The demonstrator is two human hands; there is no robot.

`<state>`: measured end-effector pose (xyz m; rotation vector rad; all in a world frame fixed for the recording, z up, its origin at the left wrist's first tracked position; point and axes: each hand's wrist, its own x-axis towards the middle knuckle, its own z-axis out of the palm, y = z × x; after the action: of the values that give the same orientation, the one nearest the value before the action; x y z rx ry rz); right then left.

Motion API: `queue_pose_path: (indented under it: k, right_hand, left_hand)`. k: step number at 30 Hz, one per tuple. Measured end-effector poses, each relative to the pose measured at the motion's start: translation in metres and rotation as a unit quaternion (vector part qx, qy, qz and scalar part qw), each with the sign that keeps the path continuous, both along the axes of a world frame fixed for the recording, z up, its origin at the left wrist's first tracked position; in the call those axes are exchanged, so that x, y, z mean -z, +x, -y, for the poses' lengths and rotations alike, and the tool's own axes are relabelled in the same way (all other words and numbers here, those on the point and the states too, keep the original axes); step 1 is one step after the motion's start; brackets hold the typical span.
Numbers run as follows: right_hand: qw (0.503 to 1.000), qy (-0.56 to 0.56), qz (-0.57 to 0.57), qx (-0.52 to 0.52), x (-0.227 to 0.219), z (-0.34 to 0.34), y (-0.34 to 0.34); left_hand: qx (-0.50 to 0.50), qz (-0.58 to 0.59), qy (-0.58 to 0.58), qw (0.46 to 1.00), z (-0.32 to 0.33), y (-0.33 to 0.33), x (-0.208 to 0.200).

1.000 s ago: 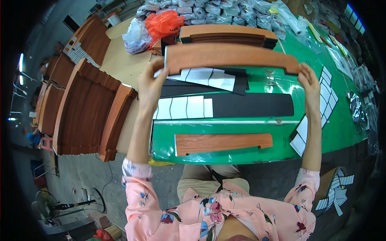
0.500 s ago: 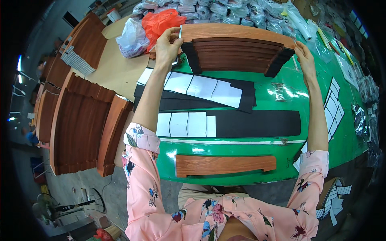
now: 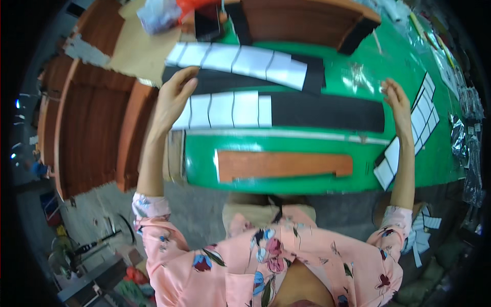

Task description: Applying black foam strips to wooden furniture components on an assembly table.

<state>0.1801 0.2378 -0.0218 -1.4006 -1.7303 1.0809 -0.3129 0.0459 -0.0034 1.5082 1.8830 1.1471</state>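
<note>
My left hand hovers beside the left ends of the black strips, fingers stretched and thumb apart, holding nothing. Over the right side of the green table my right hand is raised with loosely bent fingers; I see nothing held. A stack of curved brown wooden boards with black end pieces stands at the far edge of the view, apart from both hands. Black strips partly covered by white label-like pieces lie between my hands. Nearer to me rests a single wooden board with a notched edge.
Large stacks of brown boards stand at the left. Another black strip with white pieces lies slantwise at the right. A dark phone-like object and plastic bags sit at the back left. Clear plastic wrapping lines the right edge.
Both hands have let go of the wooden board stack and come back toward me, the left one also moving left. The view has tilted, so the table appears higher.
</note>
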Motion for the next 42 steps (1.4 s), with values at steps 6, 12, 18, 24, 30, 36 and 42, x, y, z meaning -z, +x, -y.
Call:
queue_pose_path:
  k: [6,12,18,24,30,36,42]
  right_hand:
    - [0.989,-0.136,0.035,-0.035,0.057,0.159,0.043]
    - [0.994,-0.059,0.083,-0.036,0.067,0.213,0.020]
    - [0.997,0.006,0.073,-0.011,0.064,0.219,0.018]
    - [0.997,0.037,0.057,-0.031,0.047,0.211,0.007]
    - [0.999,0.026,0.044,0.013,0.051,0.198,0.012]
    - [0.999,-0.004,0.047,-0.020,0.049,0.186,0.012]
    - [0.986,0.094,0.094,-0.103,0.008,0.152,-0.050]
  left_hand:
    - [-0.016,0.072,-0.186,0.980,0.167,0.054,0.047]
    - [-0.053,0.076,-0.119,0.988,0.197,0.108,0.087]
    - [-0.105,0.123,0.031,0.986,0.199,0.126,0.080]
    - [-0.123,0.075,0.053,0.988,0.187,0.117,0.069]
    - [-0.131,0.046,0.026,0.990,0.177,0.117,0.062]
    - [-0.092,-0.043,0.037,0.994,0.176,0.111,0.062]
    - [-0.046,-0.027,0.050,0.997,0.170,0.113,0.054]
